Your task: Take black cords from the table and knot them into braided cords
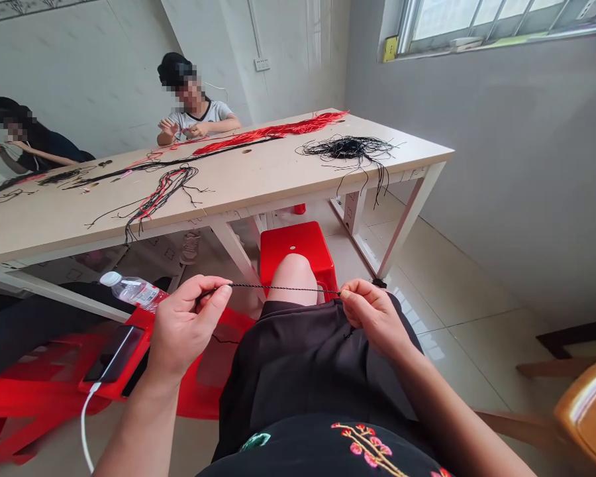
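A thin black twisted cord (283,287) runs taut and nearly level between my two hands, above my lap. My left hand (191,321) pinches one end between thumb and forefinger, and a loose tail hangs below it. The other end sits in the closed fingertips of my right hand (370,310), with a short dark end dangling beneath. On the table ahead lie a tangled heap of black cords (350,149), a long bundle of red cords (273,134) and a mixed black and red bundle (161,192).
The long table (233,182) spans the view ahead. A red stool (298,232) stands beyond my knee. At left, a plastic bottle (136,290) and a charging phone (114,354) rest on red stools. Two people sit across the table. A wooden chair (589,411) is at right.
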The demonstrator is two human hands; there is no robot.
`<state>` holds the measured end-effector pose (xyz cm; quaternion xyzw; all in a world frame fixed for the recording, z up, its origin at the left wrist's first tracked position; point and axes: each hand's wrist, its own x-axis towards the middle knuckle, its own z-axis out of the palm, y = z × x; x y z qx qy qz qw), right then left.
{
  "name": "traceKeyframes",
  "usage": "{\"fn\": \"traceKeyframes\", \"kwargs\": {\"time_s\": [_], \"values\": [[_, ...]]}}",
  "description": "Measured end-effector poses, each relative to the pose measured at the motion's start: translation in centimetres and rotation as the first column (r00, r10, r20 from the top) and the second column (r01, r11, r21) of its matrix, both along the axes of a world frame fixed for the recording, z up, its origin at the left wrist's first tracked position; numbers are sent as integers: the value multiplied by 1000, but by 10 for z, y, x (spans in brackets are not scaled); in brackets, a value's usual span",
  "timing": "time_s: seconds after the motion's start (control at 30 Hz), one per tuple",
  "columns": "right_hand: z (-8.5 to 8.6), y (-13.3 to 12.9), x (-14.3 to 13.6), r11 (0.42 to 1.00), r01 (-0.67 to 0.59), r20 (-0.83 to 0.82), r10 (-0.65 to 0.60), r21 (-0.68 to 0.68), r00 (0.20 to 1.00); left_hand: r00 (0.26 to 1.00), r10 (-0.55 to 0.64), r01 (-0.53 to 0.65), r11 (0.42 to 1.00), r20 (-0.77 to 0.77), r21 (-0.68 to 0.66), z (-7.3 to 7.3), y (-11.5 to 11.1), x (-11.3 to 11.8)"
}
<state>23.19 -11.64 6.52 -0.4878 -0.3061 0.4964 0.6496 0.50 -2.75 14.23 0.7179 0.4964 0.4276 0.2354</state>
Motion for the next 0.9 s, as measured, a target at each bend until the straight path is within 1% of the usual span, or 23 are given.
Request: {"fn": "traceKeyframes", "kwargs": {"time_s": [0.1, 0.17, 0.27, 0.37, 0.47, 0.63, 0.8, 0.9], "values": [[5, -2, 0, 999, -36, -41, 35, -18, 999, 1000, 12, -11, 1000, 25, -23, 0, 0, -2], [7, -3, 0, 999, -45, -35, 44, -28, 998, 1000, -1, 3, 999, 31, -40, 0, 1, -3], [9, -3, 0, 998, -45, -12, 44, -44, 999, 998, -23, 27, 996, 54, -83, -1, 2, -6], [9, -3, -2, 999, -29, -3, 29, -40, 1000, 992, -45, 56, 993, 116, -99, 0, 0, -6], [10, -2, -4, 999, -34, 23, 35, -39, 999, 983, -93, 111, 988, 158, -111, 1, -3, -6], [8, -4, -6, 998, -48, 72, 50, -29, 996, 976, -160, 183, 971, 149, -152, 1, -7, -6], [5, -4, -3, 1000, -27, 89, 27, -7, 996, 968, -218, 237, 956, 123, -175, 4, -8, -8], [10, -2, -3, 999, -18, 100, 15, 28, 995, 950, -304, 314, 919, 79, -240, 8, -9, -2]]}}
